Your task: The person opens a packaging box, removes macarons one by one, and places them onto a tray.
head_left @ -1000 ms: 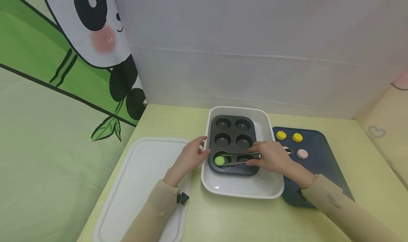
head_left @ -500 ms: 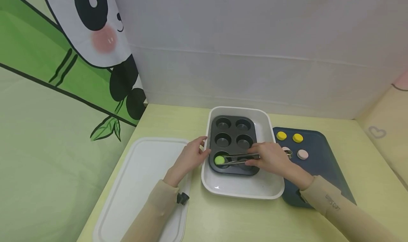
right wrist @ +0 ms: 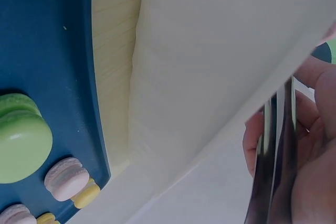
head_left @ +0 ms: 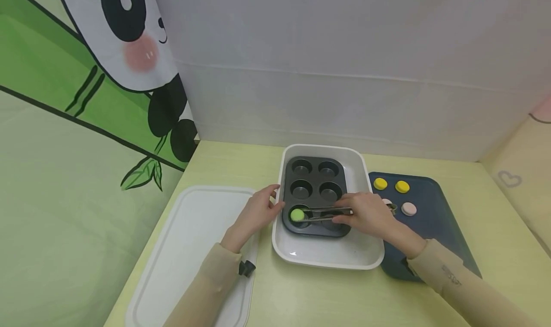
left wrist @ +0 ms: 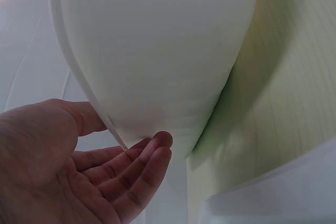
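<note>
My left hand holds the left rim of a white rectangular basin; in the left wrist view its thumb is at the rim and the fingers curl against the outer wall. In my right hand is a pair of metal tongs, pinched between thumb and fingers. The tong tips are on either side of a green macaron in the near left cup of a dark muffin tin. That tin rests inside the basin. My right hand partly covers the near right cup.
Right of the basin lies a dark blue tray with yellow macarons, pink macarons and another green macaron. A white board lies on the left. Behind the table hangs a pale cloth.
The green macaron and the tong tips have shifted very slightly within the cup, away from me. My left hand, the basin and the muffin tin have stayed in place.
</note>
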The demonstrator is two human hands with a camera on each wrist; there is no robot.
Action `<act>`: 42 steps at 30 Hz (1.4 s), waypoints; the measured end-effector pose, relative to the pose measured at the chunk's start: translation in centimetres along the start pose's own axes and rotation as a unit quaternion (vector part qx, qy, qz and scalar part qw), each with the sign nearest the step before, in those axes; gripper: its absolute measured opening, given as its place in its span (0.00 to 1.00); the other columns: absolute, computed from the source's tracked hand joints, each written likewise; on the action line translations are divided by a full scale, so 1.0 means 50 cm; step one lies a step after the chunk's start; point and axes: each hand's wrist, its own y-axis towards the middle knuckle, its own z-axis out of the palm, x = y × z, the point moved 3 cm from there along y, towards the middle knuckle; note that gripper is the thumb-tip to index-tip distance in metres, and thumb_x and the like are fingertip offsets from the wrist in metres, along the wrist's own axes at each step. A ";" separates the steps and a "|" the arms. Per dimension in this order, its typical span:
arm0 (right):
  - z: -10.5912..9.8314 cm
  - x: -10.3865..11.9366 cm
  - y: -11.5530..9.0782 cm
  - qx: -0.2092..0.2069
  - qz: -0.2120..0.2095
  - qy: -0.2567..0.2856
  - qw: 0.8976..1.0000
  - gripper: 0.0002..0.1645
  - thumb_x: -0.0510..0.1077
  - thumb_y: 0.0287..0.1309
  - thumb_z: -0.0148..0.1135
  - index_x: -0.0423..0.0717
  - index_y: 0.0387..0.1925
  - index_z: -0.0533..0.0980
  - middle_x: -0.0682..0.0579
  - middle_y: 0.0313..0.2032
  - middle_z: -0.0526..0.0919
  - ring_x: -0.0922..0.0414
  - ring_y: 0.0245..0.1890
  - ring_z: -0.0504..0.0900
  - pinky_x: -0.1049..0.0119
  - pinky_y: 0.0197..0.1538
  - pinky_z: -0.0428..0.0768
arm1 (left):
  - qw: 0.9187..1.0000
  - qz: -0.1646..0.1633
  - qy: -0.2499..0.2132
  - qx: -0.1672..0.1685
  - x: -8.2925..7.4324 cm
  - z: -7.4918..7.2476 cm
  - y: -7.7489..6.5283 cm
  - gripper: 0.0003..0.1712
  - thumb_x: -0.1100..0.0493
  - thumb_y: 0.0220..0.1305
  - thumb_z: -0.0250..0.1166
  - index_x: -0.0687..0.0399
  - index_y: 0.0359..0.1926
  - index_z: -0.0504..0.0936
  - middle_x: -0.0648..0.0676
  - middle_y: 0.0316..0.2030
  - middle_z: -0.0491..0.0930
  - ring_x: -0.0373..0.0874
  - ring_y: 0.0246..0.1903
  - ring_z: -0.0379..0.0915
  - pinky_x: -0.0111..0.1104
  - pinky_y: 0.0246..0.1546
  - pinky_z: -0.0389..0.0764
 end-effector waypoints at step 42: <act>-0.167 -0.154 -0.195 -0.102 0.148 -0.046 0.983 0.25 0.54 0.48 0.78 0.43 0.43 0.87 0.50 0.35 0.87 0.55 0.27 0.79 0.60 0.27 0.71 | 1.000 0.008 -0.005 -0.003 0.009 0.001 0.005 0.32 0.56 0.68 0.65 0.61 0.70 0.68 0.58 0.51 0.78 0.41 0.34 0.78 0.34 0.31 0.80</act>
